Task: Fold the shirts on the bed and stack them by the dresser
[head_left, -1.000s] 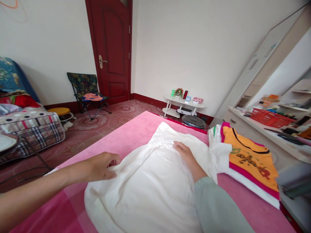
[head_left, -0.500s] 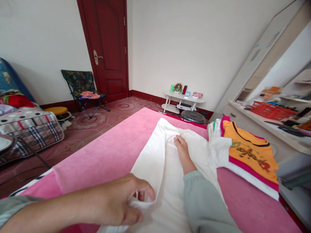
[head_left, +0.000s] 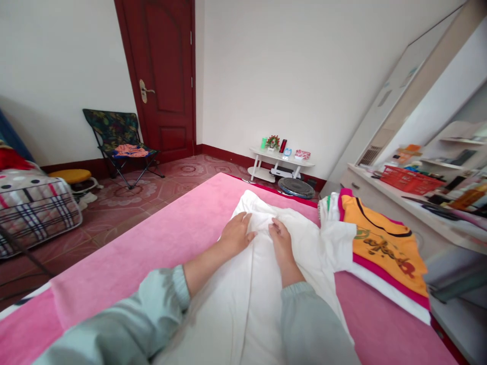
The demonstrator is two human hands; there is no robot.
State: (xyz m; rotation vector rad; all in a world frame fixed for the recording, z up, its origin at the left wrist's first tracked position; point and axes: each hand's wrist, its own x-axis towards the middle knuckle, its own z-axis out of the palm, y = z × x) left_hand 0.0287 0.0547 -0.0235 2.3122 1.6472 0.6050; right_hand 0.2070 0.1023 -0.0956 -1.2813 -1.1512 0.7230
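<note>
A white T-shirt [head_left: 228, 304] lies spread lengthwise on the pink bed cover, its left side folded in and a sleeve sticking out to the right. Near its far end, my left hand [head_left: 236, 234] has thumb and fingers closing on the cloth around the collar. Just to the right, my right hand [head_left: 281, 241] pinches the same bunched white fabric, its fingers curled. A small gap of cloth separates the two hands. The fingertips are partly hidden in the folds.
The pink bed cover [head_left: 163, 233] runs under the shirt. At right, an orange shirt [head_left: 384, 243] tops a stack of folded clothes. Beyond are a red basket [head_left: 411, 180] on a counter, a low white table [head_left: 283, 155], a folding chair [head_left: 114, 132] and a yellow stool [head_left: 70, 176].
My left hand has moved from the shirt's near left edge forward to the collar, beside my right hand. My right hand stays near the collar. The view has shifted slightly.
</note>
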